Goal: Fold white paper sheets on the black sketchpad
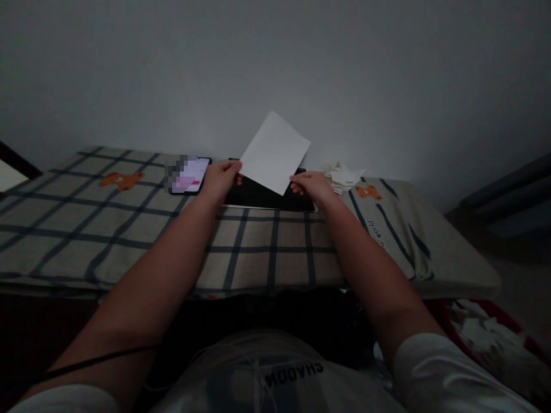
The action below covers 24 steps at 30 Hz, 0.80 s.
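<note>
Sheet of paper: light, limp, creases easily | left hand pinches lower-left edge, right hand pinches lower-right corner | held above dark board | grip edges, both sides.

A single head-worn camera is looking forward and down from the person's own eye level, facing a bare wall. It is sitting close above the lap, with both forearms reaching away from the lens toward the checked bed lying crosswise just ahead.
</note>
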{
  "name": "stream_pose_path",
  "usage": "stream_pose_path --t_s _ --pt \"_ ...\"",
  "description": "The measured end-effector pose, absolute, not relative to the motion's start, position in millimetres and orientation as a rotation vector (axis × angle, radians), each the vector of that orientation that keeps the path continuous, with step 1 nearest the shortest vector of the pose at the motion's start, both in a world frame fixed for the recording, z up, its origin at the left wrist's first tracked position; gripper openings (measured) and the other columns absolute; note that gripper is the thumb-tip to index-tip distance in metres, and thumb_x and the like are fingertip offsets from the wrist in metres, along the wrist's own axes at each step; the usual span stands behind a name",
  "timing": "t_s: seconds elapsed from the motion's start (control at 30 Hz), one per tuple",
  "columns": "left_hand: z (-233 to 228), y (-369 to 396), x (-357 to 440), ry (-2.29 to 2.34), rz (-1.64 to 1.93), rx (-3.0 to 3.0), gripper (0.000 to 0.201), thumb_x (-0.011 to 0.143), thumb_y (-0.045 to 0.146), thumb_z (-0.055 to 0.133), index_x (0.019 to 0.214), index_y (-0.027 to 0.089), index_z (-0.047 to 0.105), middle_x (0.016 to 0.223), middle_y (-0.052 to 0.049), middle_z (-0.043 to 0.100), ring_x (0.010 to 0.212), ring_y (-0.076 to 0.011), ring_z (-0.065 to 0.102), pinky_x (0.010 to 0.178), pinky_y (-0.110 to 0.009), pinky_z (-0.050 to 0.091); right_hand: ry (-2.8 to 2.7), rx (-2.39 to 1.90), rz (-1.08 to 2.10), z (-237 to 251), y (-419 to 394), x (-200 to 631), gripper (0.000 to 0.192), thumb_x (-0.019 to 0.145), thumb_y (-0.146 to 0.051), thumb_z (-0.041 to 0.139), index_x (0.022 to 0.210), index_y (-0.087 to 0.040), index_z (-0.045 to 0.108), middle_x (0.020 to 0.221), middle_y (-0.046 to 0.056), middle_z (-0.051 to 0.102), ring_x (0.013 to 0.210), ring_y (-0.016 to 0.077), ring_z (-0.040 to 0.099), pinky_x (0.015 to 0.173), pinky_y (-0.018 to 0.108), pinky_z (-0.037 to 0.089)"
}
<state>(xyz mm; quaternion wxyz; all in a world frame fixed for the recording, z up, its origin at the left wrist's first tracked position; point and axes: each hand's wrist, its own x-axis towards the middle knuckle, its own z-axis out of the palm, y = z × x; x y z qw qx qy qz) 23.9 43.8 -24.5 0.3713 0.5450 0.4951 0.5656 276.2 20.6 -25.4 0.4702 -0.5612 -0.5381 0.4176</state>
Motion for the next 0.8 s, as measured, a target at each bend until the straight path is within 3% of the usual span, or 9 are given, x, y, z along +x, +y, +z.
stream_pose_path --t_s 0.2,0.33,0.43,0.57,0.67,0.8 --pt "-28 52 15 1.456 1.56 1.553 0.013 0.084 0.025 0.063 0.084 0.015 0.071 0.064 0.002 0.06 0.054 -0.0092 0.051 0.051 -0.019 0.04 -1.776 -1.457 0.332 -12 4 276 0.034 0.092 -0.042 0.062 0.068 -0.019 0.069 0.061 0.003 0.063 0.066 0.0171 0.06 0.068 0.031 0.044" --pt "-26 50 11 1.43 1.336 1.671 0.02 0.082 0.03 0.065 0.089 0.014 0.074 0.072 -0.001 0.066 0.058 -0.0111 0.051 0.056 -0.022 0.042 -1.835 -1.337 0.014 -4 -6 275 0.04 0.099 -0.045 0.05 0.075 -0.021 0.071 0.076 0.008 0.065 0.087 0.0238 0.061 0.087 0.039 0.043" --pt "-24 44 10 1.365 1.096 1.789 0.023 0.08 0.035 0.067 0.087 0.016 0.077 0.067 -0.001 0.065 0.06 -0.0129 0.051 0.059 -0.024 0.042 -2.038 -1.219 -0.063 -3 -6 273 0.034 0.1 -0.044 0.049 0.097 -0.022 0.075 0.101 0.011 0.069 0.106 0.0289 0.057 0.099 0.045 0.038" --pt "-18 37 12 1.274 0.9 1.897 0.023 0.078 0.037 0.068 0.088 0.019 0.079 0.068 -0.002 0.066 0.059 -0.0128 0.052 0.059 -0.024 0.042 -2.213 -1.227 -0.151 -10 -2 266 0.034 0.101 -0.038 0.05 0.123 -0.024 0.071 0.123 0.012 0.065 0.118 0.0316 0.05 0.101 0.047 0.035" --pt "-14 33 14 1.242 0.839 1.949 0.024 0.078 0.034 0.066 0.09 0.019 0.08 0.074 -0.002 0.07 0.059 -0.0126 0.053 0.06 -0.025 0.044 -2.265 -1.239 -0.153 -18 2 258 0.034 0.102 -0.035 0.049 0.124 -0.023 0.072 0.121 0.012 0.067 0.116 0.0305 0.051 0.098 0.046 0.036" --pt "-15 33 15 1.196 0.873 2.079 0.023 0.077 0.032 0.063 0.087 0.018 0.079 0.078 -0.002 0.073 0.072 -0.015 0.061 0.07 -0.025 0.048 -2.211 -1.261 -0.099 -23 6 251 0.03 0.101 -0.034 0.05 0.107 -0.022 0.077 0.11 0.011 0.069 0.109 0.0284 0.054 0.095 0.043 0.036"
